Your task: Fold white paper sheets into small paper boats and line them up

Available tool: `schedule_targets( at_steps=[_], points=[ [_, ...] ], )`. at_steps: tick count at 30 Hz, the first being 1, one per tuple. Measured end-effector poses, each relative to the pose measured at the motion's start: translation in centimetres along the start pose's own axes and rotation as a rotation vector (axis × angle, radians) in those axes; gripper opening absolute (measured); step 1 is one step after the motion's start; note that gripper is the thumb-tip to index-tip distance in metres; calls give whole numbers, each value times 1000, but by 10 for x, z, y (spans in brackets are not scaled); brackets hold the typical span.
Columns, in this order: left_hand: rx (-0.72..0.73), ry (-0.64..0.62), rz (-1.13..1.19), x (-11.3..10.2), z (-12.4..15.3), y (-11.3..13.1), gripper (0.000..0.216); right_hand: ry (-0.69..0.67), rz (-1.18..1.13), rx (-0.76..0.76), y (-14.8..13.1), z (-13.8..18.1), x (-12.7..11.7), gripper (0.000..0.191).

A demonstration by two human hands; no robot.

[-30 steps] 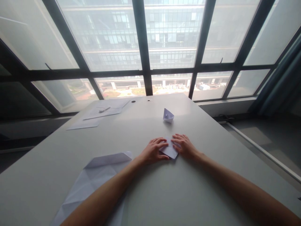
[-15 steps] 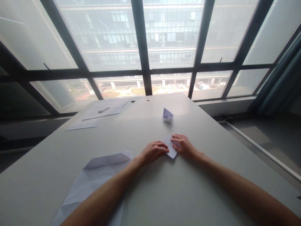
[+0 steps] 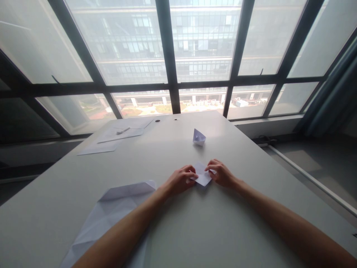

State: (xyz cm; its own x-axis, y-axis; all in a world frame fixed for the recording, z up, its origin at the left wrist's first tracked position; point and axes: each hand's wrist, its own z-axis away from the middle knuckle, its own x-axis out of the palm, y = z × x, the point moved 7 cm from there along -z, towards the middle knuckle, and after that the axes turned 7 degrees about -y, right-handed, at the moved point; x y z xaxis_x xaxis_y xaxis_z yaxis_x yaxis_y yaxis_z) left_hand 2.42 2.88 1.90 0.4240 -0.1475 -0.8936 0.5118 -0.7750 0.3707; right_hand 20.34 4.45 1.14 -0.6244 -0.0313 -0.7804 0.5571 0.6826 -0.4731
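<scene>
A small folded piece of white paper [image 3: 202, 178] lies on the grey table [image 3: 223, 223] between my hands. My left hand [image 3: 180, 179] pinches its left edge with curled fingers. My right hand [image 3: 221, 173] pinches its right corner, fingers bent. The paper looks slightly lifted off the table. A finished small white paper boat [image 3: 199, 137] stands further back, apart from both hands.
A large creased white sheet [image 3: 111, 212] lies under my left forearm at the near left. Flat sheets [image 3: 111, 139] with a white pen [image 3: 123, 130] lie at the far left of the table. Windows with dark frames stand behind the table's far edge.
My fingers went from lying flat on the folded paper to pinching its two sides. The paper has turned and lifted a little. The boat and the sheets have not moved.
</scene>
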Motion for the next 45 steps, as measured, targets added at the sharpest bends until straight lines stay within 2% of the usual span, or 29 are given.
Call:
schedule_targets(
  at_steps=[4,9,13,17,20,24,27,31,37,39,42,45],
  points=[
    [30,49,41,-4,-3,0,20,-47,-62,13,8,-1,4,31],
    [27,54,66,-5,-4,-1,25,-76,-111,-35,0,-1,-2,16],
    [2,57,75,-5,-4,-5,30,-128,-196,-69,-6,0,-6,21],
    [-47,105,146,-4,-4,-13,25,-75,-184,-18,2,1,-4,24],
    [-65,143,197,-5,-3,-18,30,-25,-192,61,13,0,-1,22],
    [-47,178,227,-5,-2,-20,34,2,-254,97,19,-2,2,32],
    [-43,185,184,-4,-2,-20,24,8,-157,53,17,-2,2,21],
    [-33,161,118,-1,-3,-19,23,-12,-10,4,14,-1,3,17],
    [-56,100,-20,-1,-5,-17,19,-49,57,-10,10,0,4,18],
    [-82,62,-97,-1,-5,-15,25,-53,60,-18,7,-1,4,16],
    [-95,-5,-206,0,-3,-8,41,-66,74,-50,2,-2,5,29],
    [-98,-37,-243,0,-2,-2,43,-106,113,-101,-4,-3,8,45]
  ],
)
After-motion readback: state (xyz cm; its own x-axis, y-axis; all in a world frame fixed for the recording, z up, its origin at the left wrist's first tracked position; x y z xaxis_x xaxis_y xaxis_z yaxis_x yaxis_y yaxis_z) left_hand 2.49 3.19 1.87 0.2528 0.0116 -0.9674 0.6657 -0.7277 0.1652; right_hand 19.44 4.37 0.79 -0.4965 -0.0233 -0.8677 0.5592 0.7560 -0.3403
